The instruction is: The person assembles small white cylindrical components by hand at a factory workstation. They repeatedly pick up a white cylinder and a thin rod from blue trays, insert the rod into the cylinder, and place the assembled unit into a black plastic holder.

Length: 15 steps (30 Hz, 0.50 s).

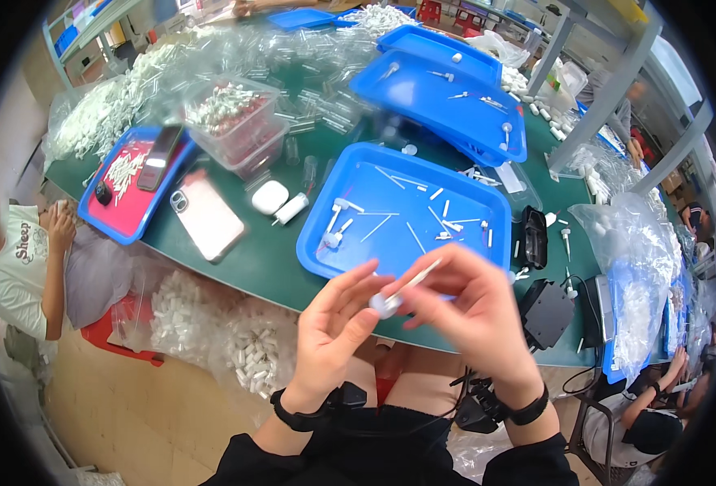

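Note:
Above the table's near edge, both my hands meet around a small translucent white cap (pixel 385 305) with a thin white stick. My right hand (pixel 471 312) is closed, pinching this piece between thumb and fingers, with the stick pointing up and to the right. My left hand (pixel 331 328) is beside the cap, its thumb tip close against it and its other fingers apart from the thumb. Slight blur hides the exact contact. Just beyond my hands lies a blue tray (pixel 325 257) with several thin white sticks, short tubes and capped pieces.
More blue trays (pixel 423 89) overlap at the back right. On the left are a phone (pixel 209 219), a white earphone case (pixel 269 197), clear plastic boxes (pixel 248 146) and a red-lined tray (pixel 123 215). Bags of white parts (pixel 252 360) hang below the edge. A person sits at far left.

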{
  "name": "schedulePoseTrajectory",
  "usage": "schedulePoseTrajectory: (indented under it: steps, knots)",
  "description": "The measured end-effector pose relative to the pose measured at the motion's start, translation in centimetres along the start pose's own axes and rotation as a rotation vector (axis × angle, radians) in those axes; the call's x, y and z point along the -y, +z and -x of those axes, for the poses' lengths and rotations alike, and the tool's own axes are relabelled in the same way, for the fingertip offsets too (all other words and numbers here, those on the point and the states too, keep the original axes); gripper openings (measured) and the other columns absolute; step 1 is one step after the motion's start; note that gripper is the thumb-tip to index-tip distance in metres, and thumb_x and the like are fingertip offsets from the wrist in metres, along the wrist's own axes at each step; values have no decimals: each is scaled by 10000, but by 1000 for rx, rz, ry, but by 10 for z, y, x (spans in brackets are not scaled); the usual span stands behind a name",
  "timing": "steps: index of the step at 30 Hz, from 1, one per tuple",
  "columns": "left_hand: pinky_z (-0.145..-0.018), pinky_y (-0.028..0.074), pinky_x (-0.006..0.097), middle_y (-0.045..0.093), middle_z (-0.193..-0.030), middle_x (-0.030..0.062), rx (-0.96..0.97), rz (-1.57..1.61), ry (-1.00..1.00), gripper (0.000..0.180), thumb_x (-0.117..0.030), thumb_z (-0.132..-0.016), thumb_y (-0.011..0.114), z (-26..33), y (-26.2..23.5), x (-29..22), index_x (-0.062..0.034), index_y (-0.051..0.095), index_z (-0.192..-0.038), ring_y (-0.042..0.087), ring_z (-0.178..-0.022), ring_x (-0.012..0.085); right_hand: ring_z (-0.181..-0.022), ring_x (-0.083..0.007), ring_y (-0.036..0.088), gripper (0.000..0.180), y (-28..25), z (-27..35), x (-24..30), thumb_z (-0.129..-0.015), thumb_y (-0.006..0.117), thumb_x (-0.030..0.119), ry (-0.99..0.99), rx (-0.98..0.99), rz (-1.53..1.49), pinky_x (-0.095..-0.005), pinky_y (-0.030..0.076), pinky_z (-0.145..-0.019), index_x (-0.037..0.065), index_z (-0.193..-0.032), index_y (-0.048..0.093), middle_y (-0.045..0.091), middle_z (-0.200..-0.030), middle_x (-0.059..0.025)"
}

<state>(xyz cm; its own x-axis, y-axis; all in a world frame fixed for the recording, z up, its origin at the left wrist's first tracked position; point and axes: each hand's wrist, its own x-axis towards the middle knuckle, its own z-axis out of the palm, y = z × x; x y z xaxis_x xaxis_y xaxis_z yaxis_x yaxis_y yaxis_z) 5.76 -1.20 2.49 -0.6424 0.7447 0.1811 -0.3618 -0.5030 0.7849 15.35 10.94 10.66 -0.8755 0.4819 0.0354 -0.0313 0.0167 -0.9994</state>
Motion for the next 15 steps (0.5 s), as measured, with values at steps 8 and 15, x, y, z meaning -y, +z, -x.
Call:
schedulePoseTrajectory:
  steps: [8, 15]
  knots:
    - [-821, 522, 359, 574, -1113, 180, -190, 236, 27, 254, 8, -873, 520, 5, -40, -20, 47, 530, -1124, 609, -901, 213, -827, -193, 641, 400, -1, -89, 20, -733, 727, 274, -137, 787, 796, -315, 507, -692, 63, -1049, 604, 659, -966, -97]
    - [-782, 519, 338, 557, -1100, 178, -402, 171, 80, 155, 11, -856, 556, 17, -54, -20, -8, 562, -1010, 597, -850, 219, -953, -312, 616, 268, 3, -269, -39, -756, 546, 114, -120, 54, 1412, -424, 483, -809, 65, -995, 658, 645, -1004, -165]
